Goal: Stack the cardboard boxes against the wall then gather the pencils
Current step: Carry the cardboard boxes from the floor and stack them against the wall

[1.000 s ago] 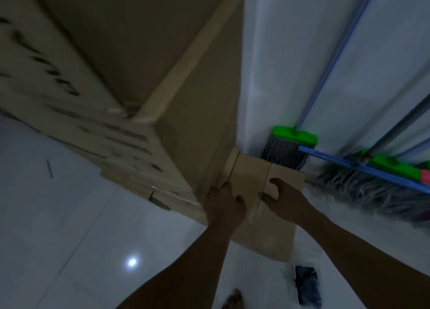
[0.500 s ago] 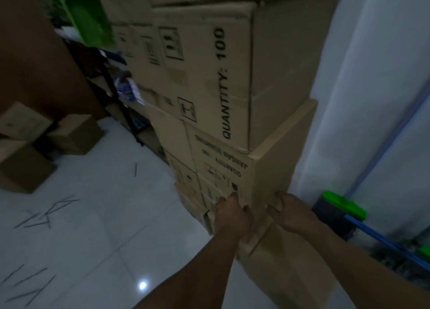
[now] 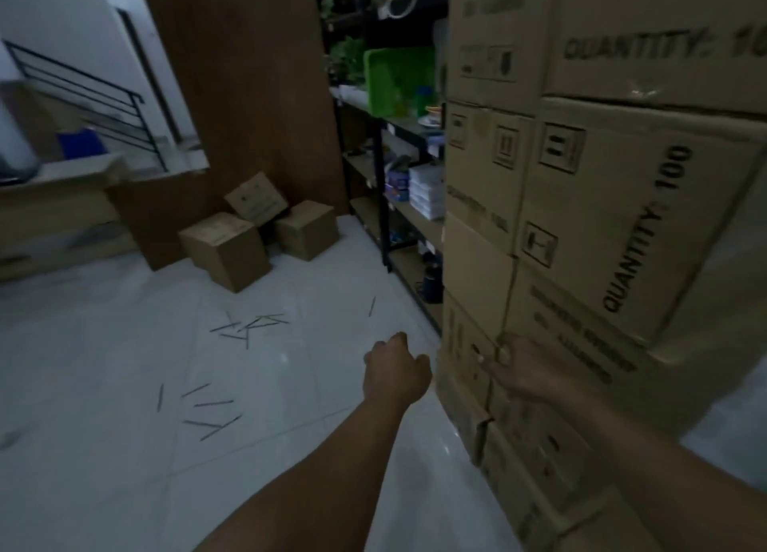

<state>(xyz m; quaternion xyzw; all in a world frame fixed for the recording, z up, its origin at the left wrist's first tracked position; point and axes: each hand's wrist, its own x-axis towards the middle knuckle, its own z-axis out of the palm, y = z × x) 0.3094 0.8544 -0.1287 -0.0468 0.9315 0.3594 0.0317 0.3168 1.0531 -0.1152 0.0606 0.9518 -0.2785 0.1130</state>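
Standing by the tall stack (image 3: 581,219) of cardboard boxes, I see the right hand (image 3: 531,371) with its fingers bent round a corner low on the stack, gripping the card. The left hand (image 3: 396,369) hangs just left of the stack, loosely curled, holding nothing. Three loose boxes (image 3: 257,236) sit well away from the stack, and the pencils (image 3: 249,327) lie scattered on the floor (image 3: 103,344) between. The stack's lowest boxes look crushed and split at the corner, so a hard tug there might tear the card or tip the load above. Anyone walking out for the loose boxes in this dim light could roll a foot on a pencil.
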